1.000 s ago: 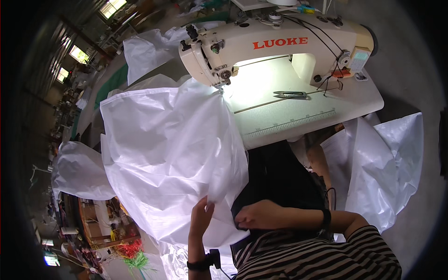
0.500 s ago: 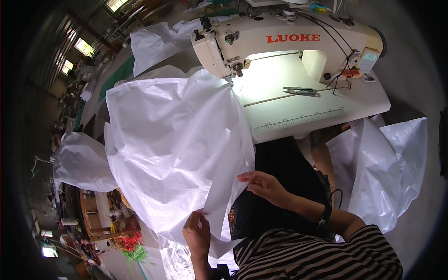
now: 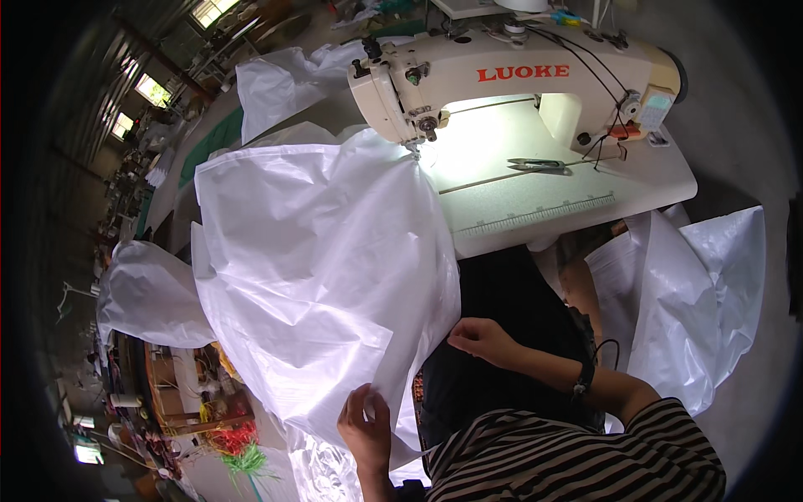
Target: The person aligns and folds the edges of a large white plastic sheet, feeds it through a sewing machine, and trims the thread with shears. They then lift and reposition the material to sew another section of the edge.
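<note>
Fingers of left hand [image 3: 366, 425] pinching lower edge of large white woven plastic sheet [image 3: 322, 268], right hand [image 3: 478, 340] gripping its side; draping leftward off tabletop [image 3: 577, 205], possibly snagging under cream sewing machine [image 3: 502, 84].

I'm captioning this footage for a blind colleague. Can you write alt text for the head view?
A person's left hand and right hand grip the near edge of a large white plastic sheet draped off a cream sewing machine on a white table, where small snips lie.
</note>
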A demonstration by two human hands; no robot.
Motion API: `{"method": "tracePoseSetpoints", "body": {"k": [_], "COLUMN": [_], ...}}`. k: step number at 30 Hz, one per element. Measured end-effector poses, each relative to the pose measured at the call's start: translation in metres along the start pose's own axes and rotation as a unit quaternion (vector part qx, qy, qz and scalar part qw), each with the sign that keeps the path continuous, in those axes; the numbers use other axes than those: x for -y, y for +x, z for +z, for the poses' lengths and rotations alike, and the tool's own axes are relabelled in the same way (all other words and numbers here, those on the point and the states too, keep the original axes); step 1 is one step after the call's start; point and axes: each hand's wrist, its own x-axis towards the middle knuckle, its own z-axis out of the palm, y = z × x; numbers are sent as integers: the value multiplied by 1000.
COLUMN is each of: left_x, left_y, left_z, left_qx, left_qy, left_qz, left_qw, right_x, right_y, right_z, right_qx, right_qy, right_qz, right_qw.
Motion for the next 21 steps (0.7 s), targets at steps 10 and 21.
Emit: {"method": "tracePoseSetpoints", "body": {"k": [10, 21], "left_x": [-9, -28], "left_y": [-3, -21], "left_z": [-3, 1], "left_qx": [-9, 145], "left_qy": [-14, -189], "left_qz": [-8, -124], "left_qw": [1000, 963], "right_x": [3, 75], "right_y": [31, -80], "right_z": [-2, 25], "right_qx": [20, 238], "right_qy": [156, -208], "right_qz": [42, -219], "right_qw": [987, 923]}}
